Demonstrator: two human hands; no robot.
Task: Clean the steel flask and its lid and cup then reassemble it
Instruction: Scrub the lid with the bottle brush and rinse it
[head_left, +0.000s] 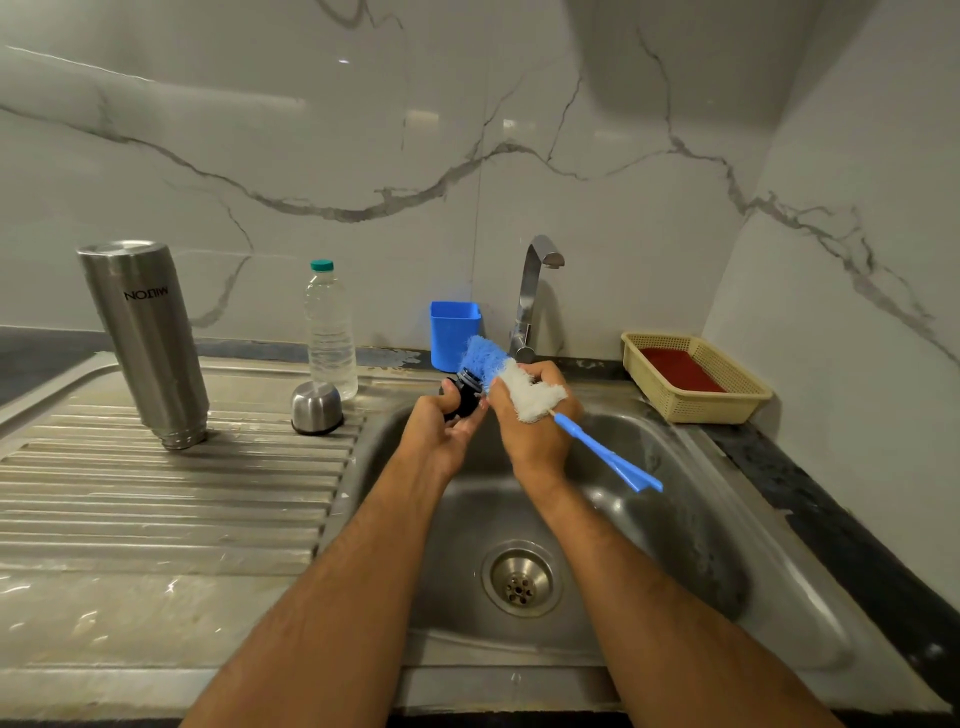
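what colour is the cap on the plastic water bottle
Teal green; the cap tops the clear bottle, best seen in the head view.

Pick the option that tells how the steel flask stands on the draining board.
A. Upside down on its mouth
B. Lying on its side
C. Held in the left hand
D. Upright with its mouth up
A: the steel flask stands inverted on the draining board, its narrow threaded mouth down and its printed lettering upside down.

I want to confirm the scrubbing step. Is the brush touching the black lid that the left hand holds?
Touching. The head view shows the blue bristles of the brush pressed against the top of the black lid, with no gap between them.
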